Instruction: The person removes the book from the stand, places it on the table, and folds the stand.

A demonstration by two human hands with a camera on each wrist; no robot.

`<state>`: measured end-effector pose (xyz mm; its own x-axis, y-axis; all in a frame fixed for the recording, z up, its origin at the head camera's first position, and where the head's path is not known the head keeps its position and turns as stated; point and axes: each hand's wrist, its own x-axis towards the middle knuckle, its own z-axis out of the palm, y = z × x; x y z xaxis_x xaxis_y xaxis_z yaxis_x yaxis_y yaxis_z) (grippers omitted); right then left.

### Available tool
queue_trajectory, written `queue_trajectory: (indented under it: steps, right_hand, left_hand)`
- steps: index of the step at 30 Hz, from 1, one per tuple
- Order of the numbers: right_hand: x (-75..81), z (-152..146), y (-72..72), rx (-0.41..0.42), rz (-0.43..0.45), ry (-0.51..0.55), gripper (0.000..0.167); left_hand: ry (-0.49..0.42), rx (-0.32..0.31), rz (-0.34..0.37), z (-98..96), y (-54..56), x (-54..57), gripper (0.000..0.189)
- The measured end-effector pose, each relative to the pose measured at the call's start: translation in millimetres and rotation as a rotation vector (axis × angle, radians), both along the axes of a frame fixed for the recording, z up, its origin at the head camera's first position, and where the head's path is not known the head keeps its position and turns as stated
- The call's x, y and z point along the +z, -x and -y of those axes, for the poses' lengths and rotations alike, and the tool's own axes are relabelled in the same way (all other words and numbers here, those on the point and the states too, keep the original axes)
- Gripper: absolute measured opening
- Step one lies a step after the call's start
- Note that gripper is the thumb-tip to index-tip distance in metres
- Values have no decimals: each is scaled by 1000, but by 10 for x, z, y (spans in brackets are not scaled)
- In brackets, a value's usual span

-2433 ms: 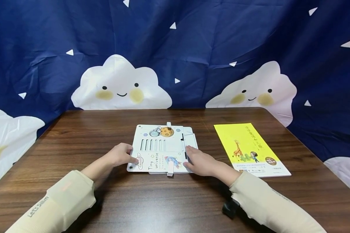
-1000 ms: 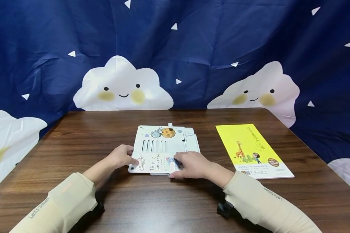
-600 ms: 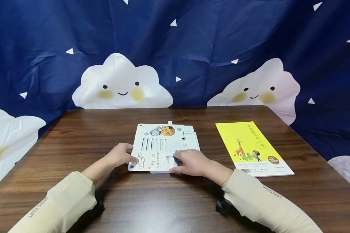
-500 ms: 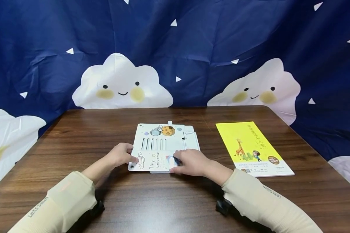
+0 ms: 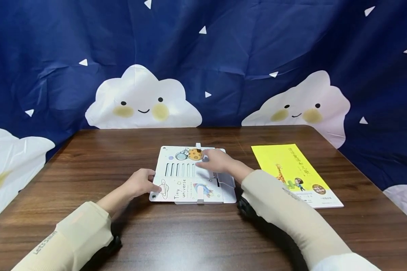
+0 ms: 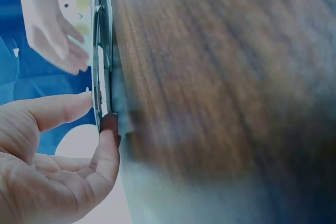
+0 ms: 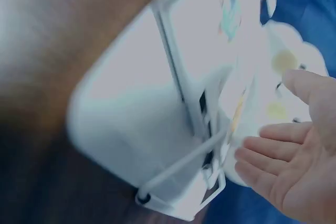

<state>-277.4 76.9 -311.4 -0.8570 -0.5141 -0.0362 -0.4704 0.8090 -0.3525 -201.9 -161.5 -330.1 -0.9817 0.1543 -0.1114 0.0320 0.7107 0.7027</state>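
A white folding book stand (image 5: 188,189) with cartoon space prints lies flat on the table. My left hand (image 5: 140,182) pinches its left edge, thumb on top and fingers beneath, as the left wrist view shows at the stand's thin edge (image 6: 102,61). My right hand (image 5: 218,160) is over the upper right part, near the upper page clip (image 5: 198,145). In the right wrist view its fingers (image 7: 268,156) are extended and hold nothing. A lower page clip (image 5: 200,195) sits at the front edge. A wire support (image 7: 184,161) shows at the stand's right side.
A yellow picture book (image 5: 274,154) lies to the right, partly behind my right sleeve (image 5: 285,207). The brown wooden table (image 5: 176,237) ends at a dark blue cloth backdrop (image 5: 224,56) with smiling clouds.
My right hand went from the stand's right edge to the lower clip, then let go and moved away from me toward the upper clip. My left hand keeps its pinch.
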Motion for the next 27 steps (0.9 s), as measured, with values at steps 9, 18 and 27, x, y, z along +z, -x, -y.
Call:
queue_trajectory:
  steps: [9,18,27]
  right_hand:
    - [-83,139,386,-133,94,127,66]
    - [-137,188,489,-132,187,137,63]
    - [-146,163,497,-129,259,214,61]
  left_hand:
    - [45,-1,-38,1,-5,-13,37]
    - [41,-1,-24,-18,-18,-8,36]
    - [68,-6,-33,1,-17,18,34]
